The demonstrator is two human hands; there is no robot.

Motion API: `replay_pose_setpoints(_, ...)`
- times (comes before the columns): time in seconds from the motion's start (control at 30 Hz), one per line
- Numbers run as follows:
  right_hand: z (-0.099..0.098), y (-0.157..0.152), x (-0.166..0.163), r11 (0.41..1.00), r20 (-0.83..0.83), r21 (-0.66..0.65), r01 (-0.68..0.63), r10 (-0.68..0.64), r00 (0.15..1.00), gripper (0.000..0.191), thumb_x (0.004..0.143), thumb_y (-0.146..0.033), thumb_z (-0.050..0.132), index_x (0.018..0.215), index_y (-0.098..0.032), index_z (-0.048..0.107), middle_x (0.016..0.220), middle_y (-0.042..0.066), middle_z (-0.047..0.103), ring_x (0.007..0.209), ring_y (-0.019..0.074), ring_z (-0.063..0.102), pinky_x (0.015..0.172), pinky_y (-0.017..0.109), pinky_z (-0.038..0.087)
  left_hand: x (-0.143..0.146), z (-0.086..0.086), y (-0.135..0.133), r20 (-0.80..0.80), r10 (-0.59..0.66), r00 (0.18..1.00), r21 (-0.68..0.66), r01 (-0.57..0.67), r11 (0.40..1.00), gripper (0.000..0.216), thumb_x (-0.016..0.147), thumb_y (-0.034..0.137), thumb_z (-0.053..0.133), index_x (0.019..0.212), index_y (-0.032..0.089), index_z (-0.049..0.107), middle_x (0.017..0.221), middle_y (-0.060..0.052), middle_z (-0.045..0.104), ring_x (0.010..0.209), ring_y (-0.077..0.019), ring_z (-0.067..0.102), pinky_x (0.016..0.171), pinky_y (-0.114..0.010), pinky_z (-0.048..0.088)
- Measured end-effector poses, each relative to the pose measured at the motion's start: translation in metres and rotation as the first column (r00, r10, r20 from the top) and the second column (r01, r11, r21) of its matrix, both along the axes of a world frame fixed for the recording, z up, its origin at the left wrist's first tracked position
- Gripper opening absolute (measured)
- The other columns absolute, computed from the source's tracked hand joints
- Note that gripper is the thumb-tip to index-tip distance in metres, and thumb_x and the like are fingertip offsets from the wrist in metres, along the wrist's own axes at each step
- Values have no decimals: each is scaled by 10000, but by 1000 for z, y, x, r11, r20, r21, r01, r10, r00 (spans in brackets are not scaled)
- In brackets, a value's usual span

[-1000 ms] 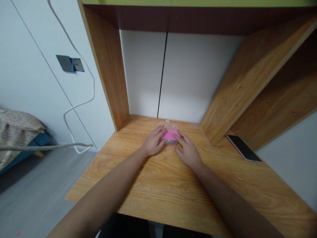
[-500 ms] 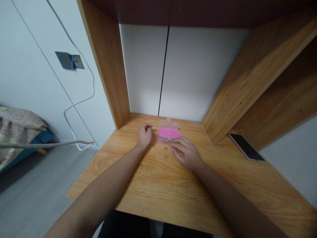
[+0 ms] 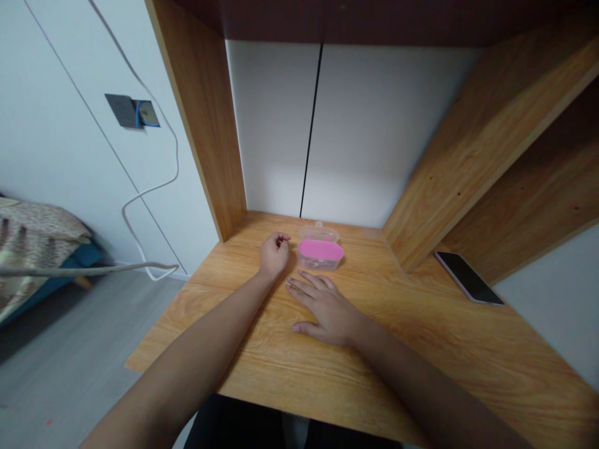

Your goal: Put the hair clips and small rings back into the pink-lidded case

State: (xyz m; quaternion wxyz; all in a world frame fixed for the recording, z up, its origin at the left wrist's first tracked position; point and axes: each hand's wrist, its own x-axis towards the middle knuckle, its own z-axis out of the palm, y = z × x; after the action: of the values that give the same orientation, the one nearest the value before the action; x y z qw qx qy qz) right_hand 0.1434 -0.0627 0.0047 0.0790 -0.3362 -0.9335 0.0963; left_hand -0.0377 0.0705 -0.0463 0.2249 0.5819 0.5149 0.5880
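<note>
Your left hand [image 3: 274, 254] rests on the wooden desk [image 3: 421, 355] curled into a loose fist, fingertips drawn in against the thumb. Whether they pinch anything, you cannot tell from here. Your right hand [image 3: 327, 307] lies palm down on the desk, fingers extended and slightly spread, pointing toward the left hand and holding nothing. Just beyond both, near the back of the desk, sits the small pink plastic box [image 3: 321, 254], with its clear lid [image 3: 319, 233] tipped open behind it. The left hand is just beside the box and the right hand near it, and neither touches it. Judge the box as very light, stiff and thin-walled, and smooth enough to skid on the wood if pushed from one side. The short ends of the pink tub look like the safest hold, thumb against fingers, because the lid and its hinge seem the weak part. Count one box, one lid, one black phone [image 3: 468, 277] lying flat well off to the right, and two hands.
</note>
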Motion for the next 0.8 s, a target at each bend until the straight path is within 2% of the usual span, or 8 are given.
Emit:
replay_pose_setpoints(0.2,-1,9,14,995,-49,96,29,-25,999,683,924,-630,495,1457,-203,475,1490,109,504,1451,344,304,1161,564,244,-1,0,0,-8,-4,1000,-6,4,1000,181,816,171,506,896,174,669,809,-36,684,717,-154,625,668,-257,469)
replay_pose_setpoints(0.33,-3,18,26,980,-141,192,46,-19,990,477,937,-487,572,1336,-227,601,1369,90,619,1347,321,461,1100,552,355,-1,2,-1,-18,-2,1000,-5,2,1000,178,806,157,507,874,175,670,800,-35,686,716,-161,623,678,-268,470)
replay_pose_setpoints(0.43,-6,23,30,964,-251,254,76,-10,968,281,930,-363,613,1173,-251,702,1187,66,718,1195,283,585,1012,504,450,-1,4,-3,-14,-1,1000,-1,1,1000,184,795,141,502,858,176,671,807,-39,693,731,-166,629,689,-272,469)
replay_pose_setpoints(0.57,-10,29,33,938,-457,309,158,1,889,152,891,-209,645,990,-262,747,942,32,767,955,229,666,878,439,524,1,12,-10,-63,-20,998,40,23,999,199,790,127,486,844,175,671,775,-32,682,696,-164,609,659,-271,453)
replay_pose_setpoints(0.67,-11,32,36,928,-595,299,224,-2,803,129,869,-187,668,941,-258,747,867,25,763,857,210,674,818,409,551,1,22,-20,-155,-65,986,161,91,983,203,792,108,470,799,180,659,789,-41,679,739,-176,607,679,-286,450)
replay_pose_setpoints(0.8,-10,32,37,926,-721,241,291,-30,693,80,854,-194,693,887,-248,742,843,32,747,818,200,684,771,377,569,4,34,-37,-380,-127,916,340,266,902,181,814,130,485,788,188,655,762,-56,653,767,-198,592,742,-334,460)
